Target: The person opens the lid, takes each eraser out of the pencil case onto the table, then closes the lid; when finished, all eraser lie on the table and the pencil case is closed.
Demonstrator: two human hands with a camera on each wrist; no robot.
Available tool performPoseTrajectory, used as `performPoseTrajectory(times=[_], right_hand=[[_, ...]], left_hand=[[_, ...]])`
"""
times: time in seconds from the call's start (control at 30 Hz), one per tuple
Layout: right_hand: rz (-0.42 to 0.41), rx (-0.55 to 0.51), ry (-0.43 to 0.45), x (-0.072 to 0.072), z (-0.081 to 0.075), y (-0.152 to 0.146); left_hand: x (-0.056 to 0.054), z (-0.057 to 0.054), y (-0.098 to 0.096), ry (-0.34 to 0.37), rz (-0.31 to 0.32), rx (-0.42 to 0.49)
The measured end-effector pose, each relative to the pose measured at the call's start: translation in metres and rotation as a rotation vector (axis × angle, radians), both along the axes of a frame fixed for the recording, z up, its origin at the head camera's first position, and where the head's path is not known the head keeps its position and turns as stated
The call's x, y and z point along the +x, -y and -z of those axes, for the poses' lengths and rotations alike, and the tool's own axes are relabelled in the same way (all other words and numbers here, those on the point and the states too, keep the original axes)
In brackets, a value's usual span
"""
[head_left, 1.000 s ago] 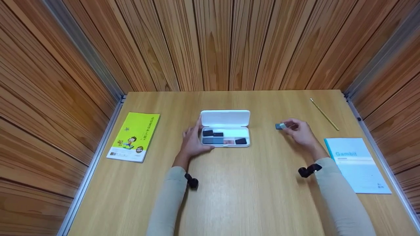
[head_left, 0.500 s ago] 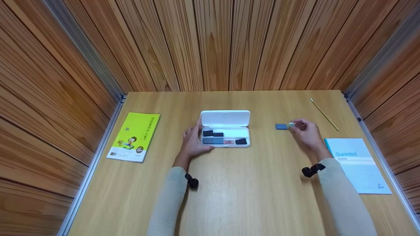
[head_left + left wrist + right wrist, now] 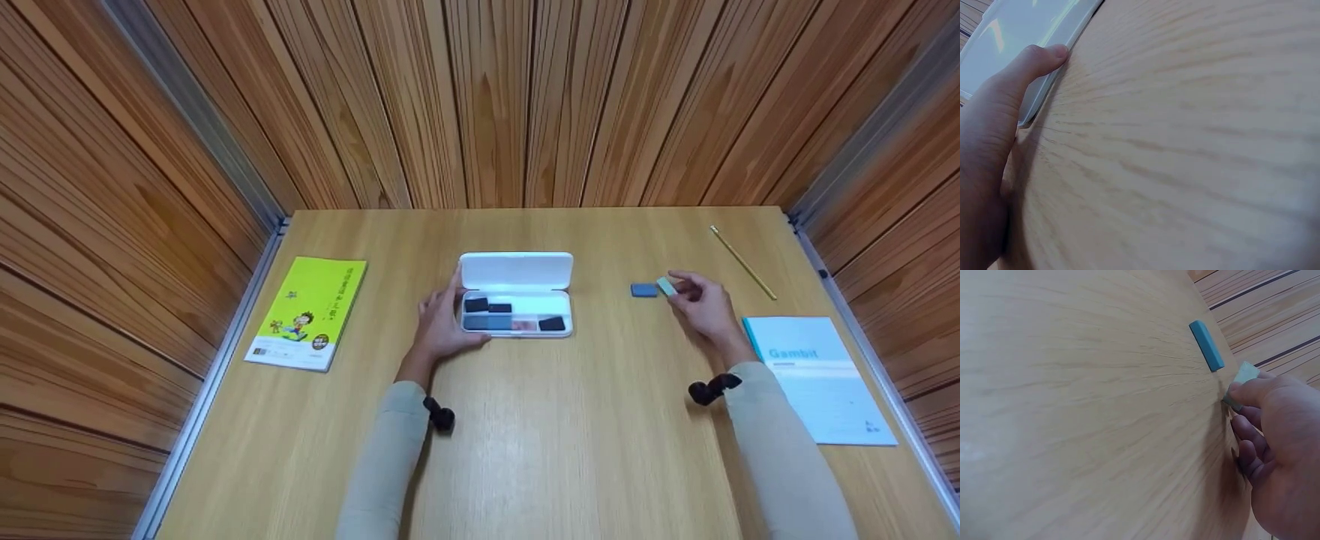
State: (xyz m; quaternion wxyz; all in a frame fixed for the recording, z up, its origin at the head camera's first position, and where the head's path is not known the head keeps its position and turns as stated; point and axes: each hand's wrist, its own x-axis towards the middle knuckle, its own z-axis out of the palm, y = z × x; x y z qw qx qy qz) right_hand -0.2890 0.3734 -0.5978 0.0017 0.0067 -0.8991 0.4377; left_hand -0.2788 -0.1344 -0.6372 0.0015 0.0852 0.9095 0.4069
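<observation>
Left hand (image 3: 444, 328) grips the open white case (image 3: 540, 302) by its left end | right hand (image 3: 703, 307) pinches the pale green block (image 3: 666, 286) | there it is, just beside the blue block (image 3: 643, 290) on the table (image 3: 570, 420)!

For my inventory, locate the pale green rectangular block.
Head view, right side: the pale green block is pinched in the right hand, just right of the blue rectangular block.

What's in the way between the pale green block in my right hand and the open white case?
The blue block on the table, just left of the green block; nothing else visible.
</observation>
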Motion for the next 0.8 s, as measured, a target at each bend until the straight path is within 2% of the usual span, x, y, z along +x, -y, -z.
performPoseTrajectory(times=[0.2, 0.4, 0.8], right_hand=[[-0.004, 0.003, 0.013, -0.001, 0.000, -0.002], [-0.006, -0.028, -0.031, 0.000, 0.001, -0.002], [-0.003, -0.079, 0.026, 0.007, -0.010, 0.001]], left_hand=[[0.000, -0.002, 0.000, -0.009, 0.004, 0.008], [0.000, -0.002, 0.000, -0.025, 0.016, 0.001], [0.001, -0.002, -0.001, -0.007, 0.002, -0.002]])
